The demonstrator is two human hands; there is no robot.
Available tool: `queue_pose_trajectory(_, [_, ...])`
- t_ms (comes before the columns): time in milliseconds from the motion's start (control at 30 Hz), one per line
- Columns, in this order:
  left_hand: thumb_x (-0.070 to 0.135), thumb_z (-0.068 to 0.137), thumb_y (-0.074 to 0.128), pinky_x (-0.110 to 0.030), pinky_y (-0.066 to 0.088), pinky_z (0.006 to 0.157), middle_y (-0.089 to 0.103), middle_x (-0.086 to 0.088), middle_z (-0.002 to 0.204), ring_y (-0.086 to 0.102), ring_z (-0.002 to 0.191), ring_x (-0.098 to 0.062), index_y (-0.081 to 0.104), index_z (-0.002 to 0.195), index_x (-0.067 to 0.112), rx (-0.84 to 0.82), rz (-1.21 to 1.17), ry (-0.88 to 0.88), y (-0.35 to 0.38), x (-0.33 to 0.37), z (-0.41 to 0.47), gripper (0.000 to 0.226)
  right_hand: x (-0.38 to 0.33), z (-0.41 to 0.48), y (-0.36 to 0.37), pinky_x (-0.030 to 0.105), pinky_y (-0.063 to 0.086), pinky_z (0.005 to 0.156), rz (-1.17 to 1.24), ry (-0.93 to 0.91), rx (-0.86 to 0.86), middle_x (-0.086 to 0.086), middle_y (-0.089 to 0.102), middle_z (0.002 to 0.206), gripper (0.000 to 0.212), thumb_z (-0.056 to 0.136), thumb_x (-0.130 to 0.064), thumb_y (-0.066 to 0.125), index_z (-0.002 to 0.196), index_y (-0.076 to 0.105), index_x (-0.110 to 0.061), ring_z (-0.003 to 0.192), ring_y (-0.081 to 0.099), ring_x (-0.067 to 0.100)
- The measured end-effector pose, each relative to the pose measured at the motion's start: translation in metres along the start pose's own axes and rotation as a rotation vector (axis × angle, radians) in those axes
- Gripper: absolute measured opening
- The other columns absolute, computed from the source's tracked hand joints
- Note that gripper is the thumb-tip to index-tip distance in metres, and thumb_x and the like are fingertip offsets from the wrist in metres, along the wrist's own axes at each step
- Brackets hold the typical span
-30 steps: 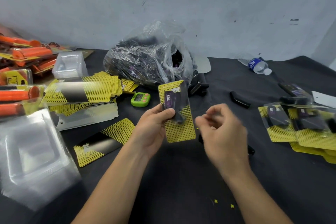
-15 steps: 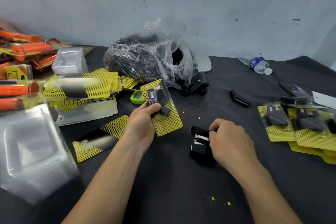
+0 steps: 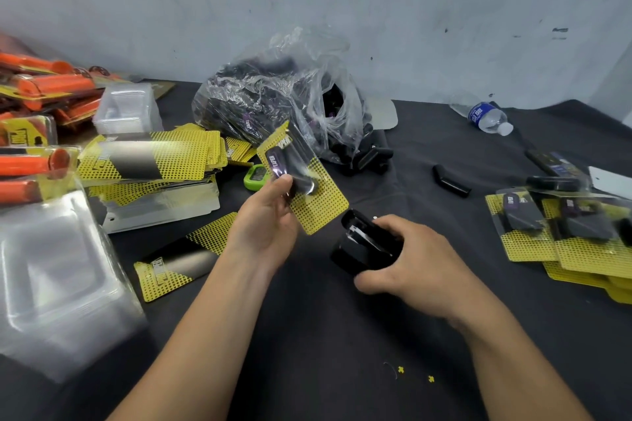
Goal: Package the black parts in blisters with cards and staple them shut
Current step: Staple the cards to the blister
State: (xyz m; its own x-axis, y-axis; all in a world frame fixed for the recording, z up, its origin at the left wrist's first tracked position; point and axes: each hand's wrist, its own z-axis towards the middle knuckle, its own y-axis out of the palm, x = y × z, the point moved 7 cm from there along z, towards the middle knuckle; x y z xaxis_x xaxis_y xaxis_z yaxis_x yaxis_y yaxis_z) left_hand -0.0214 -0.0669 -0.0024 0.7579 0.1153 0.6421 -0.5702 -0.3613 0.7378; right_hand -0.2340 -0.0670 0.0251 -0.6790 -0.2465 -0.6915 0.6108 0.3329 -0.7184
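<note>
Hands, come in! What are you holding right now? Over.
Left hand grips the blister pack, held up. Right hand grips the black stapler, close beside the pack's lower edge, pack not yet in its mouth. Nothing between them.

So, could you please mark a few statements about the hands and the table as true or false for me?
1. The left hand holds a blister pack with a yellow card. True.
2. The right hand is empty. False: it grips a black stapler.
3. The water bottle stands upright. False: it lies on its side on the black table.
4. A green timer sits on the table beyond the held pack. True.
5. Filled packs lie piled at the right edge. True.
</note>
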Motion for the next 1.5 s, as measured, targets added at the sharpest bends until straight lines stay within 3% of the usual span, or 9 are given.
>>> queue_pose_trajectory(133, [0.010, 0.087, 0.060, -0.041, 0.029, 0.125, 0.067, -0.010, 0.112, 0.061, 0.115, -0.023, 0.065, 0.114, 0.006, -0.169, -0.133, 0.025, 0.012, 0.007, -0.008, 0.028, -0.017, -0.003, 0.019, 0.037, 0.060, 0.085, 0.296, -0.070, -0.084, -0.017, 0.075, 0.103, 0.062, 0.051, -0.040, 0.087, 0.110, 0.065, -0.043, 0.091, 0.071, 0.004])
queue_pose_trajectory(300, [0.010, 0.088, 0.059, -0.056, 0.027, 0.124, 0.062, -0.012, 0.107, 0.052, 0.123, -0.031, 0.056, 0.130, 0.007, -0.258, -0.101, 0.050, 0.021, 0.006, -0.018, 0.043, -0.023, -0.003, 0.025, 0.043, 0.062, 0.086, 0.421, -0.121, -0.084, -0.009, 0.075, 0.105, 0.062, 0.051, -0.030, 0.089, 0.109, 0.067, -0.039, 0.094, 0.073, 0.012])
queue_pose_trajectory(467, [0.010, 0.085, 0.062, -0.050, 0.018, 0.125, 0.057, -0.016, 0.130, 0.050, 0.122, -0.031, 0.052, 0.146, 0.004, -0.253, -0.027, 0.058, 0.021, 0.006, -0.020, 0.062, -0.020, -0.001, 0.024, 0.043, 0.063, 0.088, 0.526, -0.129, -0.079, -0.004, 0.076, 0.107, 0.063, 0.050, -0.028, 0.091, 0.109, 0.070, -0.035, 0.098, 0.074, 0.014])
queue_pose_trajectory(533, [0.010, 0.084, 0.064, -0.040, 0.036, 0.116, 0.062, -0.014, 0.126, 0.058, 0.116, -0.026, 0.052, 0.146, 0.004, -0.262, -0.016, 0.070, 0.022, 0.006, -0.021, 0.063, -0.019, -0.001, 0.024, 0.045, 0.063, 0.088, 0.546, -0.130, -0.082, -0.003, 0.077, 0.107, 0.063, 0.051, -0.028, 0.091, 0.110, 0.070, -0.032, 0.099, 0.074, 0.016])
queue_pose_trajectory(633, [0.009, 0.086, 0.064, -0.033, 0.060, 0.086, 0.075, -0.008, 0.111, 0.073, 0.098, -0.019, 0.067, 0.128, 0.009, -0.315, 0.029, 0.090, 0.025, 0.006, -0.023, 0.042, -0.019, 0.000, 0.025, 0.047, 0.062, 0.089, 0.571, -0.128, -0.081, 0.000, 0.078, 0.106, 0.062, 0.051, -0.028, 0.091, 0.109, 0.071, -0.030, 0.100, 0.075, 0.020])
queue_pose_trajectory(700, [0.010, 0.085, 0.067, -0.036, 0.062, 0.086, 0.076, -0.009, 0.108, 0.074, 0.096, -0.019, 0.076, 0.116, 0.012, -0.356, 0.051, 0.106, 0.026, 0.006, -0.023, 0.032, -0.019, 0.001, 0.026, 0.046, 0.063, 0.088, 0.588, -0.125, -0.081, 0.001, 0.078, 0.106, 0.060, 0.051, -0.029, 0.091, 0.108, 0.072, -0.030, 0.099, 0.075, 0.021])
queue_pose_trajectory(833, [0.013, 0.080, 0.073, -0.045, 0.054, 0.102, 0.072, -0.012, 0.114, 0.070, 0.103, -0.024, 0.074, 0.118, 0.012, -0.395, 0.085, 0.107, 0.031, 0.004, -0.024, 0.038, -0.018, 0.002, 0.027, 0.044, 0.063, 0.087, 0.631, -0.116, -0.085, 0.002, 0.078, 0.106, 0.054, 0.057, -0.024, 0.090, 0.108, 0.074, -0.028, 0.099, 0.076, 0.021])
queue_pose_trajectory(1133, [0.006, 0.089, 0.063, -0.031, 0.060, 0.084, 0.075, -0.009, 0.111, 0.073, 0.100, -0.019, 0.078, 0.114, 0.014, -0.439, 0.100, 0.139, 0.035, 0.006, -0.026, 0.030, -0.018, 0.002, 0.027, 0.032, 0.062, 0.078, 0.648, -0.110, -0.067, -0.001, 0.078, 0.103, 0.048, 0.061, -0.025, 0.089, 0.106, 0.074, -0.032, 0.096, 0.075, 0.017])
queue_pose_trajectory(1500, [0.005, 0.092, 0.062, -0.036, 0.060, 0.089, 0.074, -0.011, 0.111, 0.072, 0.099, -0.022, 0.074, 0.117, 0.012, -0.434, 0.149, 0.131, 0.034, 0.005, -0.025, 0.028, -0.016, 0.003, 0.030, 0.042, 0.063, 0.086, 0.624, -0.108, -0.034, -0.003, 0.078, 0.102, 0.050, 0.059, -0.034, 0.088, 0.106, 0.073, -0.033, 0.096, 0.074, 0.016])
